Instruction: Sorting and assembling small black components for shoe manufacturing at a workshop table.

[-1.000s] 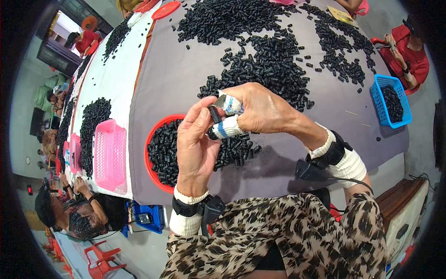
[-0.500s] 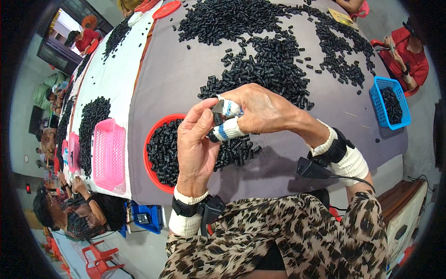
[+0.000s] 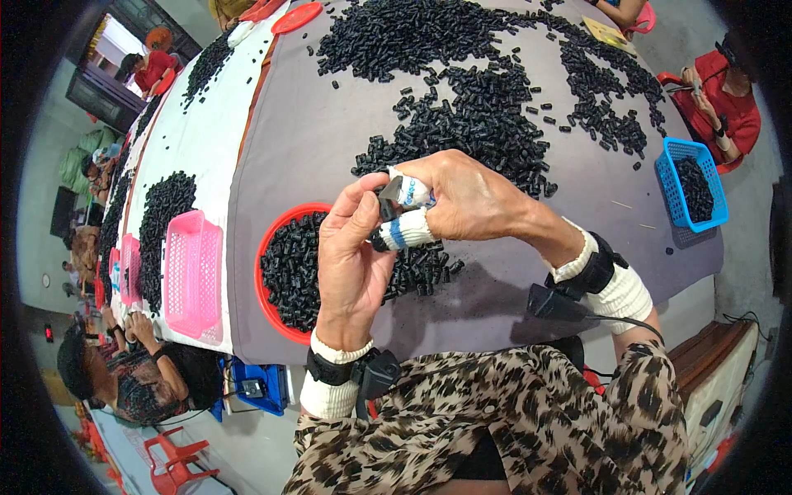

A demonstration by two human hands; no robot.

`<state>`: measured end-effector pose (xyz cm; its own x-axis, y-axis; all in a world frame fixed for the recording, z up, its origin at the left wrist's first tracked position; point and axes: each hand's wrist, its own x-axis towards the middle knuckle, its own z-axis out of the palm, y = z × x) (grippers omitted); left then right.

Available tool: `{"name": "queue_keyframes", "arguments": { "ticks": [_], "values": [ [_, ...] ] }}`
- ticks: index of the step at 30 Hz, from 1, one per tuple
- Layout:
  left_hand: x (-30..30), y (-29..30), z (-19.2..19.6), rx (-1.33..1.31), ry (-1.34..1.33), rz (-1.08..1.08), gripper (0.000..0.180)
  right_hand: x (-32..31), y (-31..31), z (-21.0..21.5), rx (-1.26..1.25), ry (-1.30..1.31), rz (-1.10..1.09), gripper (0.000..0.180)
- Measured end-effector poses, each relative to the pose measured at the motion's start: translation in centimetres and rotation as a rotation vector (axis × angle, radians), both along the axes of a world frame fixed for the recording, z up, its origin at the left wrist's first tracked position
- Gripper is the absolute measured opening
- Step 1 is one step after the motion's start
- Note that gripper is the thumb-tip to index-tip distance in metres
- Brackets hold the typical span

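My left hand [image 3: 351,256] pinches a small black cylindrical piece [image 3: 386,209] between thumb and fingertips. My right hand [image 3: 466,194] meets it from the right, with white and blue knit covers on its thumb and a finger. Those covered fingertips close on a small dark, flat, blade-like tool [image 3: 391,191] that touches the piece; its exact kind I cannot make out. Below both hands, a round red basin [image 3: 261,272] is full of similar black pieces, with more lying on the grey cloth beside it.
Large piles of black pieces [image 3: 462,115] cover the grey-clothed table [image 3: 289,148] ahead. A pink basket [image 3: 194,276] stands left, a blue basket [image 3: 697,221] with black pieces far right. A red lid [image 3: 297,16] lies at the back. Other people sit around, one in red [image 3: 726,107] at right.
Both hands hold nearly the same place and pose. The blade-like tool and the black piece have tilted slightly between the fingertips.
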<state>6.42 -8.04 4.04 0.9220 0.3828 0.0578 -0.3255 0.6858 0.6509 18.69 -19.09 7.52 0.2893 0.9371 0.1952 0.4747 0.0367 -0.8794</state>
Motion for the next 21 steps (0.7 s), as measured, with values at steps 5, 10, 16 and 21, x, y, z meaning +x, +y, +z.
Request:
{"name": "queue_keyframes", "arguments": {
  "ticks": [5,10,16,21],
  "values": [
    [0.0,-0.4,0.1,-0.018,0.037,0.021,0.023,0.2,0.0,0.0,-0.034,-0.040,0.011,0.032],
    [-0.1,-0.4,0.2,-0.023,0.037,0.018,0.023,0.3,0.1,-0.5,-0.013,-0.052,0.025,0.031],
    [0.3,-0.6,0.2,-0.018,0.049,0.026,0.022,0.6,0.0,-0.6,-0.036,-0.064,0.034,0.030],
    [0.6,-0.6,-0.1,0.000,0.037,0.029,0.021,1.1,0.0,-1.4,-0.021,-0.087,0.056,0.031]
  ]
}}
